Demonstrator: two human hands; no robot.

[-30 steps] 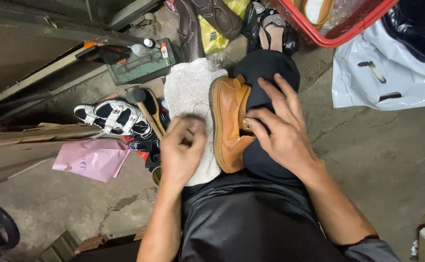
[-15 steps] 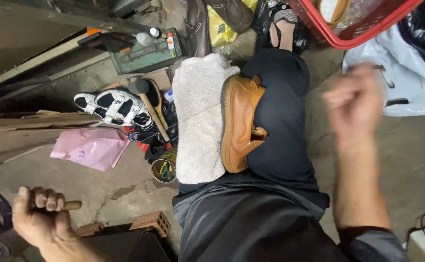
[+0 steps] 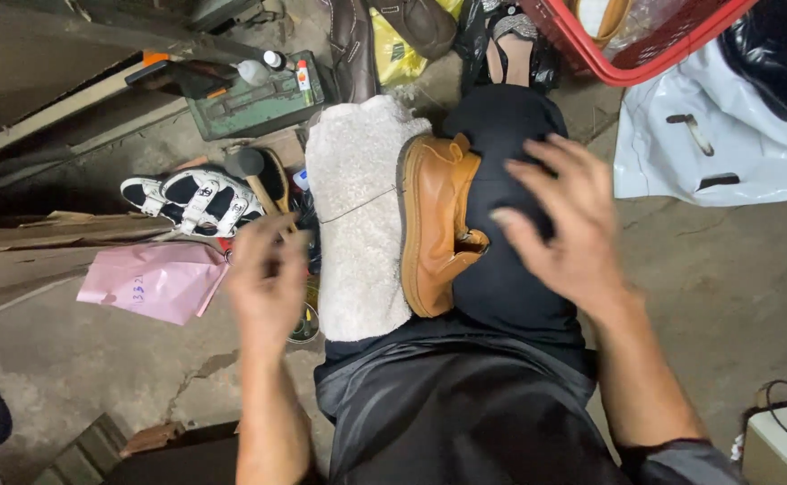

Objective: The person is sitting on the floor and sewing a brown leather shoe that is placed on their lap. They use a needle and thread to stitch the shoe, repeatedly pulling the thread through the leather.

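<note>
Right hand: your right hand [image 3: 566, 229] is spread wide, fingers apart, palm down over your black-trousered thigh [image 3: 501, 180]; it grasps nothing. Its fingertips reach toward the shoe but you can't tell if they touch it.
Left hand: your left hand [image 3: 268, 278] is blurred, fingers curled loosely inward. Whether it grips anything cannot be told from this view. It hangs just left of the fleece cloth, above the floor clutter.
Shoe: tan leather shoe [image 3: 437, 220] lies on its side along your thigh, sole edge facing the cloth, toe pointing away from you. It sits between your two hands, closer to the right.
Cloth: off-white fleece cloth [image 3: 356, 211] is draped over your leg, touching the shoe's left side.
Near left hand: a wooden-handled brush [image 3: 257, 175] and a black-and-white sandal [image 3: 194, 199] lie on the floor just beyond it; a pink paper bag [image 3: 151, 280] lies to its left.
Farther out: green metal box [image 3: 254, 101] with small bottles on top, beyond the sandal. Red plastic basket [image 3: 632, 58] at top right, a white plastic bag [image 3: 717, 144] beneath it.
Floor: cracked concrete floor [image 3: 735, 296].
</note>
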